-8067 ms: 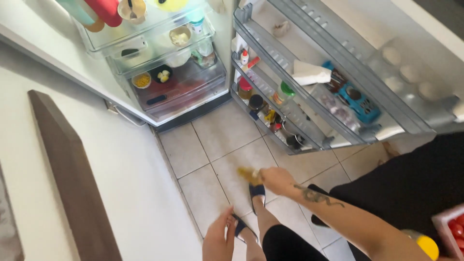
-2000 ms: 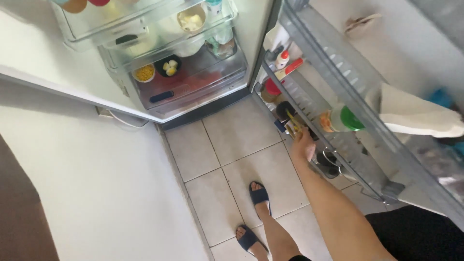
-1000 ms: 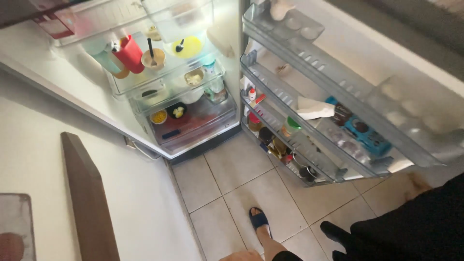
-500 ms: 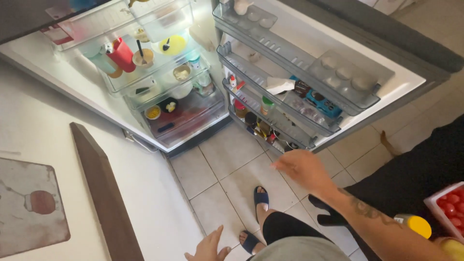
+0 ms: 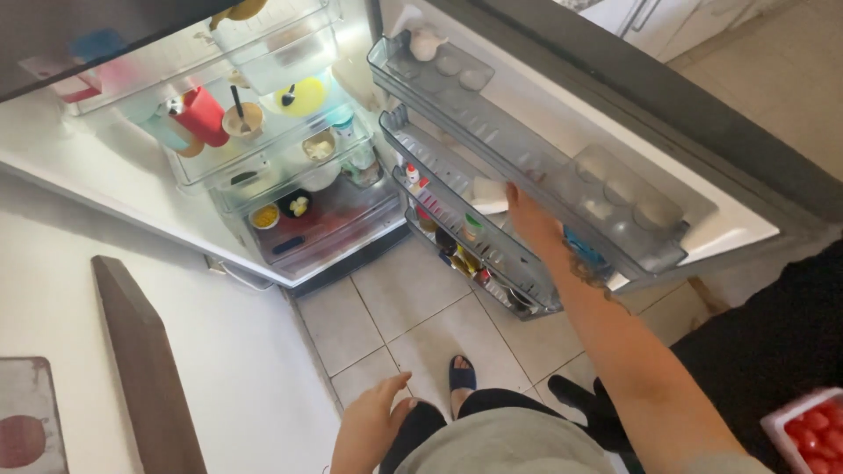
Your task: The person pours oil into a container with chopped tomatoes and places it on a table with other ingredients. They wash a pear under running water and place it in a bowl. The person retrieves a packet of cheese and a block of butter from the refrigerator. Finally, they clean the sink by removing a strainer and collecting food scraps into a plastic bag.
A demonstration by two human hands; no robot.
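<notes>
We reach our right hand into the middle shelf of the open fridge door, fingers curled around a white folded packet that lies on that shelf; whether the grip has closed on it we cannot tell. Just above, the egg tray overhangs our wrist and crowds the way in. Below the hand, small jars and bottles fill the lower door rack. Our left hand hangs loosely spread and empty near our knee, over the tiled floor. Inside the fridge stand a red bottle and a yellow bowl.
</notes>
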